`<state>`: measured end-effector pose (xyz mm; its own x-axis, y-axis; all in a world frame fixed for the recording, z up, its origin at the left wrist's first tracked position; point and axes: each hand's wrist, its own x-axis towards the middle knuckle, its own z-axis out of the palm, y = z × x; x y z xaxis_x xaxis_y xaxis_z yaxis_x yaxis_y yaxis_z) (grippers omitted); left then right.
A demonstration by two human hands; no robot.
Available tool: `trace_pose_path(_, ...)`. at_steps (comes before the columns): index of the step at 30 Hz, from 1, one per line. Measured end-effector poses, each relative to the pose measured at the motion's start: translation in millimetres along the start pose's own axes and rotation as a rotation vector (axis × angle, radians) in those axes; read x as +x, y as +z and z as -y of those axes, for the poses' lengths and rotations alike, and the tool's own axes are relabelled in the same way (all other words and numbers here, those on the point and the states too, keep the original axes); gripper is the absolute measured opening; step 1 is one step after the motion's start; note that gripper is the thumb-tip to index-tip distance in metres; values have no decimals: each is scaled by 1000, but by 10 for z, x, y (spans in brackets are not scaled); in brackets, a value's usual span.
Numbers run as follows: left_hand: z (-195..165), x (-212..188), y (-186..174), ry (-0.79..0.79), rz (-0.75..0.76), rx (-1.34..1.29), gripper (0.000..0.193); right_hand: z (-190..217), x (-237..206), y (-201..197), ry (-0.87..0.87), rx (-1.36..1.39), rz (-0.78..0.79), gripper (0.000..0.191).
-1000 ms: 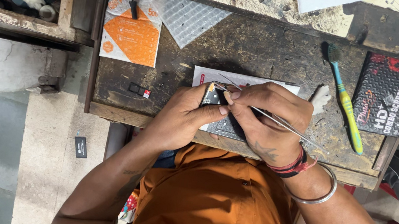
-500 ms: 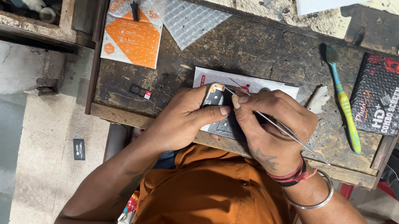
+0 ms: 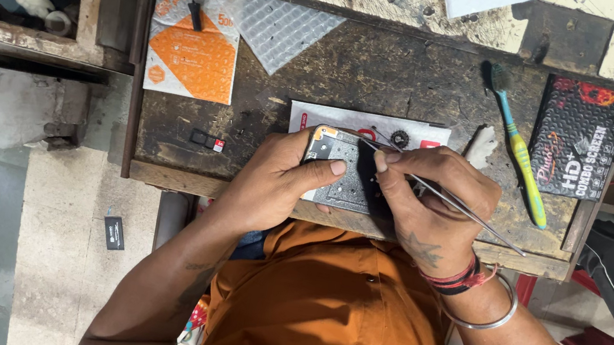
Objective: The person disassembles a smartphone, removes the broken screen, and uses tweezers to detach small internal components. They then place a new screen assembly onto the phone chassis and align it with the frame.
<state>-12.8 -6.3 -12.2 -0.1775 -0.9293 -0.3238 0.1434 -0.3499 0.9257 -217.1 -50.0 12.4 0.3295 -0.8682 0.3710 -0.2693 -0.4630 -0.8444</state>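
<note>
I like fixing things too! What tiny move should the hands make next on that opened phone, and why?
Probably lower the tweezers slightly into the opened phone. Their tips sit over its top edge, pinched in the right hand, while the left hand steadies the phone.

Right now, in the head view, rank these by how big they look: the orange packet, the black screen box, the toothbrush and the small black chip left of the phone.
1. Orange packet
2. Black screen box, a little smaller in area, though close enough that the ranking is unsure
3. Toothbrush, long but thin
4. Small black chip, by far the smallest
</note>
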Motion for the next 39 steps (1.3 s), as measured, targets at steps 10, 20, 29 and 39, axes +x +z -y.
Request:
trace_pose_path(10,-18,-11,-23,37,-24,138,27,-83,-140,-150,74,-73,-40,16)
trace_pose_path(20,2,-21,-31,94,-25,170,28,-204,-295,-294,140,-70,-73,14)
trace_pose_path(29,32,-20,-40,104,-8,129,29,-227,-345,-459,203,-52,-79,11)
trace_pose_path(39,18,-31,-36,75,-16,154,29,-245,-396,-564,273,-23,-109,7)
